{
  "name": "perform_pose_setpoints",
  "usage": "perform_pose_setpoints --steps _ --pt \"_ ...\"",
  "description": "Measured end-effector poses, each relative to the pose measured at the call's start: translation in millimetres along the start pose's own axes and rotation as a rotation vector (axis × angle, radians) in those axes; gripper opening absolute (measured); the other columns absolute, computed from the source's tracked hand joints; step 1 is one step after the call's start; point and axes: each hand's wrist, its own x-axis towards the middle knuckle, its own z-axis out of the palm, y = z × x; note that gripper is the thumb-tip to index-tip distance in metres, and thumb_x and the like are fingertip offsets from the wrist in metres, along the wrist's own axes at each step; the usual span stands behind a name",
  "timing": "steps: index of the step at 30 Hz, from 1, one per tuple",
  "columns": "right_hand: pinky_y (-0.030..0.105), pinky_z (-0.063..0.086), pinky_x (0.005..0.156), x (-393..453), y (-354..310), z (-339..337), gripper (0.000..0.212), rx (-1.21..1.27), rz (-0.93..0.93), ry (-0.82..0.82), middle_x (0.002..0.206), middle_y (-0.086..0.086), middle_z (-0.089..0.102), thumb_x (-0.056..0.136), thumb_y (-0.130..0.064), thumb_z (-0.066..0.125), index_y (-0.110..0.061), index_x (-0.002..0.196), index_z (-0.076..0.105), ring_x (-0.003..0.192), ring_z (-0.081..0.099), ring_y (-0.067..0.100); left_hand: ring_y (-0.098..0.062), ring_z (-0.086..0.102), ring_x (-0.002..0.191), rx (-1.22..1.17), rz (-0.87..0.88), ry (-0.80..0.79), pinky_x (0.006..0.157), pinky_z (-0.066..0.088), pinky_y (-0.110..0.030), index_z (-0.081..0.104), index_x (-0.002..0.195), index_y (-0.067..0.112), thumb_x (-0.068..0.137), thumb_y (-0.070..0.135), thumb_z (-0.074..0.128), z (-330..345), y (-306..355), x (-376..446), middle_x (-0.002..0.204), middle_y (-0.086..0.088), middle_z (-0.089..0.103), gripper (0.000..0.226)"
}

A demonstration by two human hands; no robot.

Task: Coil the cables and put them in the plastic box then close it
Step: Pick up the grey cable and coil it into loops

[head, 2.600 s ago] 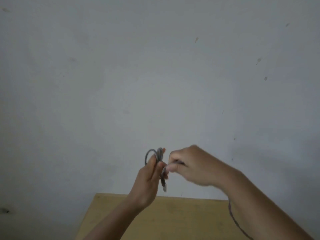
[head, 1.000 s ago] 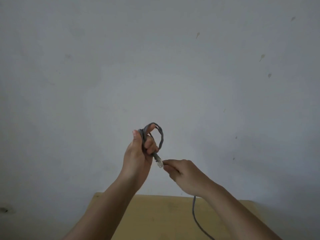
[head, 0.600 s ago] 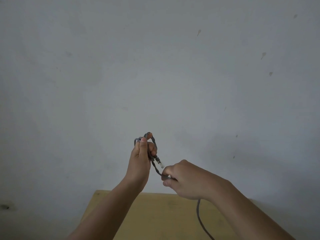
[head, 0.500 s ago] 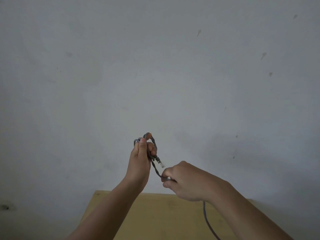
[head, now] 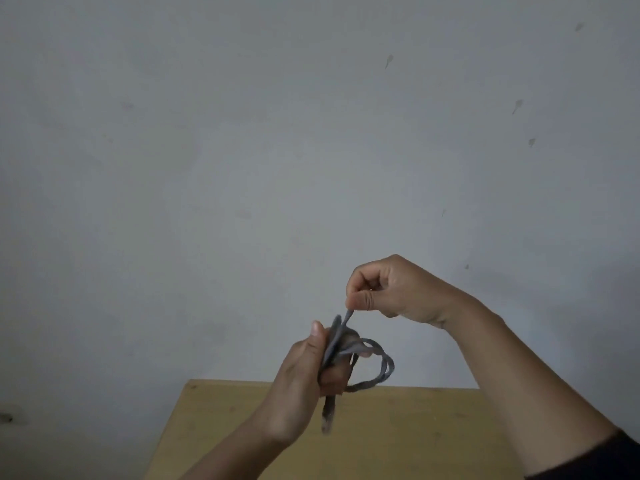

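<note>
A thin grey cable (head: 375, 367) is held in the air in front of the wall, wound into loops. My left hand (head: 304, 379) grips the bundle of loops, with one loop sticking out to the right and a short end hanging below the fist. My right hand (head: 394, 292) is up and to the right of it, thumb and forefinger pinched on a strand that runs down into the bundle. The plastic box is out of view.
A light wooden table (head: 398, 434) shows at the bottom, its far edge against a plain grey-white wall (head: 277, 168). A dark sleeve (head: 609, 459) covers my right forearm at the lower right corner.
My right hand has risen from below the left hand to above it, pulling a strand up. The left hand has dropped lower, and the bundle has gained a wider loop on its right.
</note>
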Motion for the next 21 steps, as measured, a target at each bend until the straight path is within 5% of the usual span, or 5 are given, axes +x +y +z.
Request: perform_pose_setpoints --steps 5,11,16,19,21 --pt "0.016 0.026 0.04 9 26 22 0.018 0.272 -0.019 0.236 0.045 -0.012 0.04 0.085 -0.035 0.06 -0.024 0.078 0.073 0.04 0.03 0.006 -0.005 0.021 0.041 -0.381 0.028 0.06 0.045 0.028 -0.019 0.054 0.077 0.005 0.087 0.061 0.03 -7 21 16 0.046 0.014 0.027 0.062" --pt "0.015 0.024 0.04 1 42 70 0.021 -0.151 -0.012 0.331 0.04 -0.014 0.045 0.096 -0.026 0.048 -0.024 0.102 0.069 0.036 0.031 0.004 -0.007 0.033 0.049 -0.575 0.151 0.436 0.061 0.033 -0.022 0.062 0.098 0.009 0.09 0.05 0.033 -36 40 48 0.055 0.009 0.032 0.051" --pt "0.025 0.039 0.053 -11 24 88 0.023 -0.497 -0.002 0.057 0.062 -0.004 0.055 0.097 -0.028 0.043 -0.019 0.103 0.063 0.053 0.049 0.008 -0.009 0.042 0.06 0.209 0.09 0.66 0.067 0.038 -0.029 0.044 0.081 0.019 0.101 0.03 0.03 -61 14 51 0.061 0.013 0.046 0.027" --pt "0.02 0.037 0.054 -10 4 74 0.018 -0.566 -0.02 0.005 0.061 -0.013 0.051 0.093 -0.029 0.049 -0.021 0.091 0.065 0.056 0.049 0.002 0.0 0.045 0.054 0.537 0.062 0.534 0.058 0.039 -0.021 0.042 0.076 0.021 0.1 0.03 0.031 -60 -6 40 0.064 0.007 0.05 0.028" --pt "0.011 0.034 0.05 -6 -6 57 0.011 -0.57 -0.042 0.036 0.055 -0.018 0.05 0.088 -0.031 0.059 -0.024 0.086 0.067 0.05 0.048 -0.003 0.001 0.047 0.054 0.579 0.047 0.293 0.057 0.038 -0.02 0.046 0.078 0.028 0.098 0.036 0.029 -50 -16 27 0.063 0.011 0.053 0.028"
